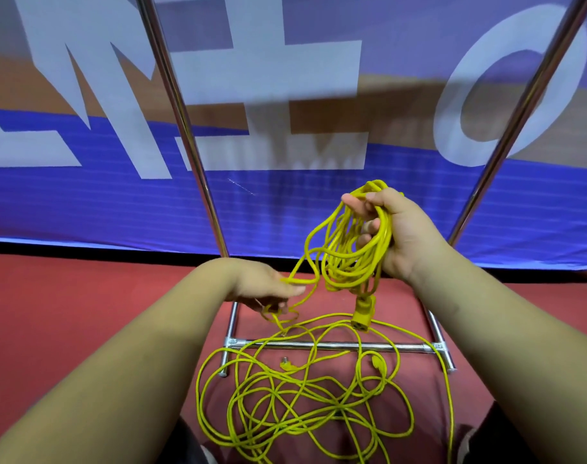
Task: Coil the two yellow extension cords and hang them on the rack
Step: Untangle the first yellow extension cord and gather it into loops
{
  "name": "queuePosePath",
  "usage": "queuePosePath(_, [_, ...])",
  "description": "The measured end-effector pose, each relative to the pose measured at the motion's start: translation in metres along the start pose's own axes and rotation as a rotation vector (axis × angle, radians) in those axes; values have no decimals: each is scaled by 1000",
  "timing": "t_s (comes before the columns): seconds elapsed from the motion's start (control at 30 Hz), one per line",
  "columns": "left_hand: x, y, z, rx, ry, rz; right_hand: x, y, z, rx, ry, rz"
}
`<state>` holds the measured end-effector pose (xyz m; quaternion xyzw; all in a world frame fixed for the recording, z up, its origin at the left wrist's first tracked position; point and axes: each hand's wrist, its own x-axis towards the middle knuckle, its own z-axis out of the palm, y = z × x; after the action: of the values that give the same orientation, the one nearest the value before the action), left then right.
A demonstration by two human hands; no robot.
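Note:
My right hand [395, 229] grips a bundle of yellow cord loops [345, 249], held up in front of the rack. A yellow socket end [363, 316] dangles below the bundle. My left hand [268, 289] pinches a strand of the same cord [298, 281] that runs up into the bundle. A loose tangle of yellow cord [302, 400] lies on the red floor below, with a yellow plug [287, 365] in it. The chrome rack [335, 346] stands just behind the tangle, its two uprights rising left and right of my hands.
A blue banner with big white letters [84, 202] hangs behind the rack. The rack's left upright [188, 145] and right upright [519, 122] lean outward in view. Red floor [68, 313] spreads to both sides. Cord crosses over the rack's base bar.

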<state>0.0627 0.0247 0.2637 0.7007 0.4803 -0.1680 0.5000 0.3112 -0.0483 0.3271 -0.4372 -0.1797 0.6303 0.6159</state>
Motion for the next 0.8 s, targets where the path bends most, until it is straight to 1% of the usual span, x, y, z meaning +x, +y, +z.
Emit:
queuePosePath(0.07, [8, -12, -3, 160, 0, 8, 0, -3, -2, 37, 7, -5])
queuePosePath(0.1, [9, -15, -6, 230, 34, 18, 1, -5, -3, 53, 15, -13])
queuePosePath(0.17, [11, -16, -15, 271, 181, 84, 2, -7, -3, 88, 58, -40])
queuePosePath(0.2, [10, -13, -18, 243, 267, 128, 3, -8, -3, 104, 87, -51])
queuePosePath(0.23, [5, -8, -22, 172, 340, 170, 5, -8, -4, 101, 120, -57])
queuePosePath(0.3, [-5, 7, -28, -108, 439, 247, 10, -3, -7, -14, 202, -54])
queuePosePath(0.37, [-15, 18, -31, -384, 486, 284, 15, 6, -14, -177, 307, -14])
queuePosePath(0.4, [-20, 22, -32, -485, 501, 294, 16, 11, -17, -235, 354, 14])
queuePosePath(0.47, [-27, 31, -31, -627, 522, 297, 18, 22, -23, -288, 404, 63])
queuePosePath(0.5, [-30, 35, -30, -680, 533, 293, 18, 27, -23, -299, 404, 86])
queuePosePath(0.57, [-33, 45, -29, -788, 557, 279, 17, 35, -22, -305, 343, 153])
queuePosePath(0.63, [-36, 54, -29, -925, 551, 278, 12, 41, -15, -312, 224, 224])
queuePosePath(0.7, [-39, 60, -29, -1067, 507, 304, 4, 44, -8, -345, 71, 269])
queuePosePath(0.8, [-47, 66, -27, -1227, 408, 376, -9, 46, 3, -475, -161, 273])
